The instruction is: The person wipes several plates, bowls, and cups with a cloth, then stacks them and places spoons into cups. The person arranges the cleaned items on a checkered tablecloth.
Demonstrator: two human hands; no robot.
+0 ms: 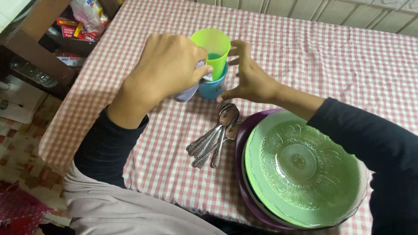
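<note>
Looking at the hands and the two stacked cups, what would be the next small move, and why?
Probably close the right hand on the green cup. It sits nested in the blue cup, the right fingers are spread beside it without gripping, and the left hand presses a cloth against the cups.

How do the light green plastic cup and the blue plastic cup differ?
The light green plastic cup sits nested inside the blue plastic cup, so it stands higher. The green cup's rim and open mouth are fully visible; the blue cup shows only its lower wall. Both stand upright on the checked tablecloth.
</note>
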